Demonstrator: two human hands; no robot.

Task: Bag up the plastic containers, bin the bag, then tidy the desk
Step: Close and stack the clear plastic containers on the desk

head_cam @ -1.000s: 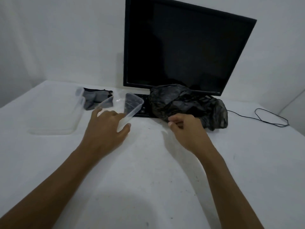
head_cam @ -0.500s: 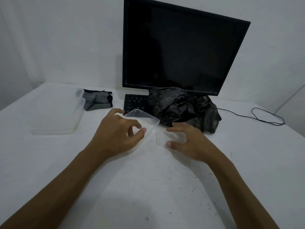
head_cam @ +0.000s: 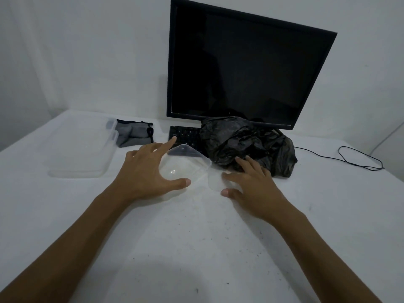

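Left hand (head_cam: 144, 171) grasps clear container (head_cam: 184, 166); right hand (head_cam: 251, 184), released, rests at 3 o'clock beside black bag (head_cam: 247, 145). Risk: slick container may slip.

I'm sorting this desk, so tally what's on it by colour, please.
Clear: 3, the container in the left hand, a lid by the right hand, the stacked containers.
Black: 4, bag, monitor, keyboard, cable.
Grey: 1, pouch.
Total: 8
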